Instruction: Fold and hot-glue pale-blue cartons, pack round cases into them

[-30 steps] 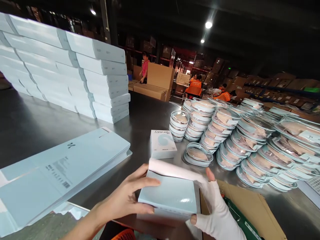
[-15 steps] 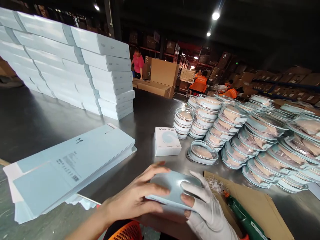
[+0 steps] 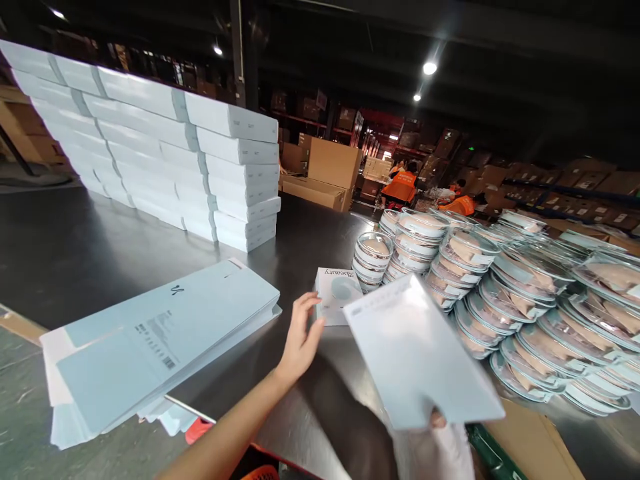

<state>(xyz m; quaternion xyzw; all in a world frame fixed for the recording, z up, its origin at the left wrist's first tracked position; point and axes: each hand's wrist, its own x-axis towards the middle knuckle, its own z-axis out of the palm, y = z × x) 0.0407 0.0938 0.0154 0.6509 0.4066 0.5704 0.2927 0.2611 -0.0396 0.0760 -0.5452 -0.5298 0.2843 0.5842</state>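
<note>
My right hand (image 3: 445, 440), in a white glove with bare fingertips, grips the lower edge of a pale blue carton (image 3: 420, 360). The carton is tilted with one broad face towards me, and its depth cannot be made out. Bare and open, my left hand (image 3: 301, 340) reaches over the metal table, thumb and fingers apart. Its fingertips are at the left edge of a small white box (image 3: 340, 293) marked "beauty"; whether they touch it is unclear. Behind the carton, the round clear-lidded packs (image 3: 420, 243) stand in stacks, partly hidden.
On the left lies a pile of flat pale blue cartons (image 3: 165, 340), overhanging the table edge. A wall of white boxes (image 3: 150, 153) rises behind it. At the lower right, a green tool (image 3: 493, 457) lies on cardboard (image 3: 537, 440). People in orange vests (image 3: 403, 185) sit farther back.
My left hand has let go of the pale blue carton and moved forward to the small white box. My right hand has tilted the carton up and carried it right.
</note>
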